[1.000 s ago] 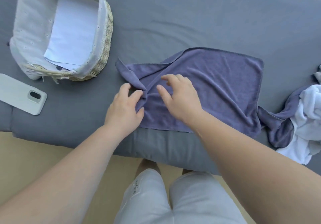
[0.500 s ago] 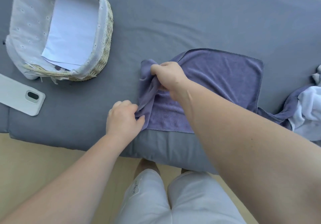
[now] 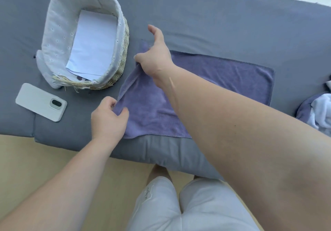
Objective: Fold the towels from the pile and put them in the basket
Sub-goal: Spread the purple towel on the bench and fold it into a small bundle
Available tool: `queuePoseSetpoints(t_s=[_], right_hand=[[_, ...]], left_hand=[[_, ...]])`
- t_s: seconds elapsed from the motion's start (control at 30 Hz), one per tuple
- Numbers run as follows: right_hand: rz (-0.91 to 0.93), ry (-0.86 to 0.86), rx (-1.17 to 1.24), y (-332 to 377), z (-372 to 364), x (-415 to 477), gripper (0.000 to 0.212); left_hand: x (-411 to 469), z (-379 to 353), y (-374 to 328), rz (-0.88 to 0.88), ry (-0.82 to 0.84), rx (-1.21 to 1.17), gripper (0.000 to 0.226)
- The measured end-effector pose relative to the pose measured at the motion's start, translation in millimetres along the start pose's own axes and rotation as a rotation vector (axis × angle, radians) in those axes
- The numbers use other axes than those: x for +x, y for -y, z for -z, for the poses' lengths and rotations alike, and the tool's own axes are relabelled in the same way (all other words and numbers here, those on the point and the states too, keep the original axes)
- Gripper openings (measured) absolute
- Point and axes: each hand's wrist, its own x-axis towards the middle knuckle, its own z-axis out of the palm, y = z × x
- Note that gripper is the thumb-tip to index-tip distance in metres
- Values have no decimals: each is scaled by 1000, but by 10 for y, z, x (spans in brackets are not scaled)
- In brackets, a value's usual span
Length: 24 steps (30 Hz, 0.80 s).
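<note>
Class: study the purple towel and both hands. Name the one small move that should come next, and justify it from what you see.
Probably fold the purple towel in half, carrying its left edge across to its right edge. The left hand pinches its near-left corner, the right hand grips its far-left corner, and it lies spread flat, not yet folded.

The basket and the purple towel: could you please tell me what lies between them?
Only a bare strip of grey cover, seen in the head view.
</note>
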Motion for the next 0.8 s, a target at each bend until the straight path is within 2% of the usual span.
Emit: queuePoseSetpoints(t_s=[0.07, 0.17, 0.23, 0.33, 0.43, 0.5, 0.63, 0.8], right_hand=[[-48, -18, 25, -85, 33, 24, 72], [-99, -64, 149, -248, 102, 68, 42], [-118, -62, 148, -375, 133, 113, 30], [-114, -47, 63, -525, 225, 179, 23], [-93, 10, -96, -629, 322, 203, 26], [-76, 77, -204, -698, 315, 203, 33], [-54, 127, -409, -784, 198, 230, 46], [-40, 94, -493, -771, 46, 266, 42]], left_hand=[[9, -59, 13, -10, 70, 31, 11], [2, -187, 52, -20, 127, 52, 9], [-12, -294, 98, -27, 158, 41, 11], [-21, -465, 200, -45, 133, 74, 23], [-11, -611, 304, -10, 84, 159, 46], [-29, -667, 358, 14, 96, 209, 50], [-97, -718, 457, -44, 97, 341, 42], [-96, -718, 563, -110, 112, 448, 19]])
